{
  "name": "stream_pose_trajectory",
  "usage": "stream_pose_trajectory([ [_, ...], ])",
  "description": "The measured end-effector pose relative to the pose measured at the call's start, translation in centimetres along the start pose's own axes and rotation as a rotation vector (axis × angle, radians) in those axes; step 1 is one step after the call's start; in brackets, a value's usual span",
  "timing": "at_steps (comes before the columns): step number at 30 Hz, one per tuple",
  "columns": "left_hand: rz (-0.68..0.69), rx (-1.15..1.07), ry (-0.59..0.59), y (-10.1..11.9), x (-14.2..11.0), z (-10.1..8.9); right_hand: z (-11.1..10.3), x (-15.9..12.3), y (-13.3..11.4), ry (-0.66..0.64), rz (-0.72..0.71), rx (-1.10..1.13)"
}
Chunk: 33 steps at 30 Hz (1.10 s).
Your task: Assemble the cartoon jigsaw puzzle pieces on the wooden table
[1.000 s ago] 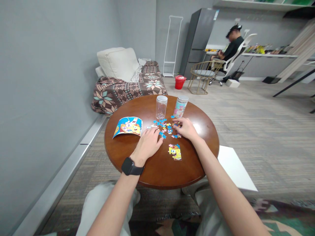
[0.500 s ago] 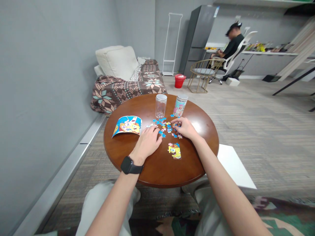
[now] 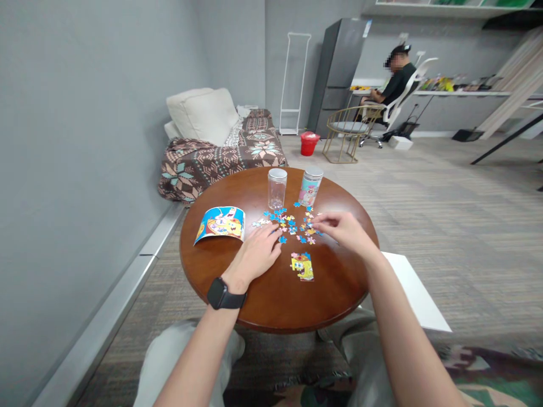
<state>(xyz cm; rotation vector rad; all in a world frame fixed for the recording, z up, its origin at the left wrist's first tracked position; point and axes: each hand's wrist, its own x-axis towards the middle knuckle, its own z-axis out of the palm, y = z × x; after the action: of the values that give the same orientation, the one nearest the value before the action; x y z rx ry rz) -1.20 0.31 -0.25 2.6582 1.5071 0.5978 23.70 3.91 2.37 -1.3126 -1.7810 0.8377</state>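
Observation:
On the round wooden table (image 3: pixel 271 308), loose jigsaw puzzle pieces (image 3: pixel 292 230) lie scattered in a heap. My left hand (image 3: pixel 257 251) rests palm down at the heap's left edge, fingers stretched out and holding nothing. At the right side of the heap, my right hand (image 3: pixel 344 230) pinches a puzzle piece with thumb and fingertips; the piece is mostly hidden. Nearer to me lies a joined puzzle section (image 3: pixel 302 267) with a yellow cartoon face. A curved picture sheet (image 3: pixel 221 224) with the cartoon stands left of my left hand.
Behind the pieces stand a clear jar (image 3: pixel 277 189) with a silver lid and a printed jar (image 3: pixel 310 187). Beyond are a covered sofa (image 3: pixel 220 155), a red bin (image 3: pixel 309 144), a gold wire chair (image 3: pixel 350 127) and a seated person (image 3: pixel 396 82).
My right hand has moved right, and its fingertips have come together at the heap's right side. My left hand stays nearly still. The whole view has shifted slightly downward in the picture.

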Motion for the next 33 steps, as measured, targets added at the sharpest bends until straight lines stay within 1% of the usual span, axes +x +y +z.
stream_pose_trajectory([
  [2, 0.03, -0.008, -0.016, -0.1, -0.1, 0.2, -1.2, -1.9, -0.1, -0.185, 0.091, 0.051],
  [3, 0.035, -0.011, -0.022, -0.1, -0.1, 0.3, -1.6, -2.6, 0.0, -0.242, 0.128, 0.053],
  [4, 0.037, -0.016, -0.027, -0.2, -0.1, 0.3, -1.9, -3.2, 0.3, -0.263, 0.146, 0.037],
  [6, 0.035, -0.027, -0.031, -0.2, -0.1, 0.2, -2.2, -3.9, 1.0, -0.252, 0.149, -0.031],
  [10, 0.037, -0.033, -0.022, 0.0, 0.0, -0.1, -2.1, -3.7, 2.5, -0.174, 0.055, -0.203],
  [13, 0.039, -0.025, -0.025, 0.1, 0.0, -0.2, -1.4, -3.2, 2.6, -0.105, -0.008, -0.286],
  [15, 0.05, -0.017, -0.043, 0.1, -0.1, -0.1, -0.4, -2.6, 2.0, -0.052, -0.068, -0.33],
  [18, 0.058, -0.01, -0.082, -0.1, -0.1, 0.0, 1.8, -0.7, 0.6, -0.026, -0.198, -0.389],
  [21, 0.044, -0.018, -0.078, -0.1, -0.1, 0.0, 3.9, 2.3, -0.4, -0.092, -0.227, -0.494],
  [24, 0.04, -0.029, -0.062, -0.1, -0.1, -0.1, 5.4, 5.0, -0.8, -0.206, -0.258, -0.616],
  [27, 0.046, -0.039, -0.043, 0.0, 0.0, -0.1, 6.1, 6.4, -0.9, -0.235, -0.275, -0.674],
  [33, 0.061, -0.054, 0.004, -0.2, 0.0, 0.2, 6.2, 7.3, -1.5, -0.27, -0.263, -0.701],
])
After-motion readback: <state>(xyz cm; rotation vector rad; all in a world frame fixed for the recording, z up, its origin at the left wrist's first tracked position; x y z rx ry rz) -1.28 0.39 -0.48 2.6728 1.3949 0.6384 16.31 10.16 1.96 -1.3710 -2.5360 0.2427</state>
